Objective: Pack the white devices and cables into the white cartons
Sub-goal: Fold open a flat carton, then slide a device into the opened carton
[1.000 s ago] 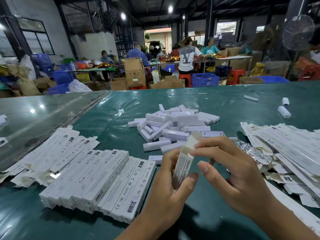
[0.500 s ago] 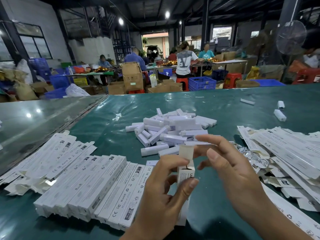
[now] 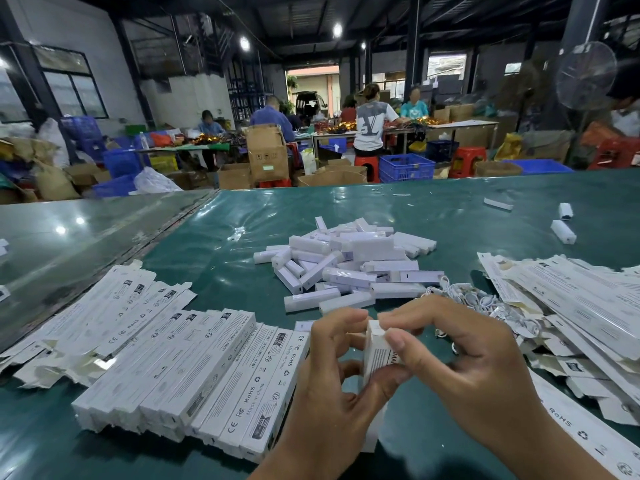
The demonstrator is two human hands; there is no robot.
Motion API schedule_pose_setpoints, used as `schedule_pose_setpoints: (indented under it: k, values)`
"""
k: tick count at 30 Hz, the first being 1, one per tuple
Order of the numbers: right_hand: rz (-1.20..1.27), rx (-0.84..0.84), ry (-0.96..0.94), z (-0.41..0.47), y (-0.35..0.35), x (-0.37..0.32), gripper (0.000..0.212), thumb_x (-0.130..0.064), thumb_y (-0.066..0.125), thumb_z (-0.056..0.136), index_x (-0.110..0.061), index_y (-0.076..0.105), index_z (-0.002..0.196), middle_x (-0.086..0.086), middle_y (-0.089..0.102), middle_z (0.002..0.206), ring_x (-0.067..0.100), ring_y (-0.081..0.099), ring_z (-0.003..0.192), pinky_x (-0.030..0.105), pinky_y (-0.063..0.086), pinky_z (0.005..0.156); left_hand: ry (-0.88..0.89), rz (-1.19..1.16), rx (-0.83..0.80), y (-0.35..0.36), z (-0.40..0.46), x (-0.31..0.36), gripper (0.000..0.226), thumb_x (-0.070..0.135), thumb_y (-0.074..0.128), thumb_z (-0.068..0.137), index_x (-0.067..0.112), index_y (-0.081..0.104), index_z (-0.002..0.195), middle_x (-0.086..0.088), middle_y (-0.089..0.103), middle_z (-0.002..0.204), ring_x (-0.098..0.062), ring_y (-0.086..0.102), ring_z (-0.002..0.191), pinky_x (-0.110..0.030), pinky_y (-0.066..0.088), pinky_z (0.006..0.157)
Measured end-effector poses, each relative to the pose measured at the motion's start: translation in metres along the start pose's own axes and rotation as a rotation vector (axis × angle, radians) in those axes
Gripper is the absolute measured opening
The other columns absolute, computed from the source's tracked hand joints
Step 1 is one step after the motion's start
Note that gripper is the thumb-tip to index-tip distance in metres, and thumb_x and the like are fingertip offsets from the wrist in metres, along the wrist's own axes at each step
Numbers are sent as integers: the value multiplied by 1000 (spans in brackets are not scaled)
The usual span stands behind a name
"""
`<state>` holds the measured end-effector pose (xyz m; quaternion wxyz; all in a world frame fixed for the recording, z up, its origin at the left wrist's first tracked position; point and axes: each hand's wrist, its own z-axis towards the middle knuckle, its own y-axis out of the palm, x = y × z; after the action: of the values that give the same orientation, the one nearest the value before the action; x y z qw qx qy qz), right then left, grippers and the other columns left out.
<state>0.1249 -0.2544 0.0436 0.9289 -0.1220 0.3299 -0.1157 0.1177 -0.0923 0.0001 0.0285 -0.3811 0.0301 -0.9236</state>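
Both hands hold one upright carton [image 3: 378, 355] over the worktop [image 3: 225, 271]. The left hand [image 3: 332, 386] grips its side; the right hand [image 3: 464, 358] pinches its top, apparently the flap. Devices [image 3: 346, 265] lie farther off.

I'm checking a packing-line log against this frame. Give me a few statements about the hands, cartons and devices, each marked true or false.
1. Both hands, left hand and right hand, hold one white carton. True.
2. The pile of white devices lies beyond the hands on the green table. True.
3. The row of closed cartons lies to the right of the hands. False: it lies to their left.
4. The flat cartons are stacked upright. False: they lie flat in a loose heap.
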Motion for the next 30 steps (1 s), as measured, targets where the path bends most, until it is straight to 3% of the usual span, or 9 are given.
schedule_pose_setpoints:
  k: [7,12,16,19,22,25,28,30]
  values:
    - [-6,38,23,0,2,-2,13,-33,69,91,-24,77,91,-9,74,86,18,70,79,39,53,67,57,80,-37,-2,-2,-6,54,38,75,90,47,43,133,3,62,124,-30,66,103,-43,62,67]
    - [34,-5,0,0,0,1,10,-27,71,91,-20,78,94,-10,76,97,16,73,91,35,56,72,225,157,-69,-5,2,-6,51,27,70,97,40,42,138,0,59,127,-28,66,101,-43,60,66]
    - [-35,-45,-96,1,-2,4,20,-26,61,95,-16,77,100,-11,74,102,16,71,99,33,56,77,265,185,-59,-7,5,-6,41,23,69,98,29,46,131,3,55,129,-26,68,98,-40,60,63]
    - [-80,-27,-104,1,-2,6,23,-28,55,96,-17,74,103,-14,71,100,14,70,93,30,53,73,262,183,-63,-9,6,-8,37,24,70,97,28,48,126,7,54,128,-25,69,95,-37,61,63]
    - [-90,-84,-184,1,-4,8,25,-23,56,96,-15,72,112,-9,70,108,16,67,98,28,53,76,162,143,-48,-10,4,-10,41,31,72,95,40,47,125,7,59,124,-28,69,97,-40,62,64]
    - [-164,-134,-271,0,-6,12,28,-22,58,94,-10,73,115,-1,67,117,17,64,108,32,54,82,-64,18,-35,-10,1,-9,48,41,76,89,37,43,123,1,67,114,-30,69,97,-48,61,62]
    - [-199,-110,-306,-1,-4,15,27,-22,60,94,-7,74,111,3,67,116,20,65,108,34,54,84,-91,6,-95,-11,3,-9,52,44,75,88,37,40,126,3,68,110,-27,70,95,-35,60,69]
    - [-210,-80,-310,0,-3,18,26,-22,61,94,-6,75,109,4,68,113,17,66,105,31,56,81,-89,146,-235,-18,6,-10,58,43,75,88,40,36,131,8,68,103,-19,70,88,-27,57,71]
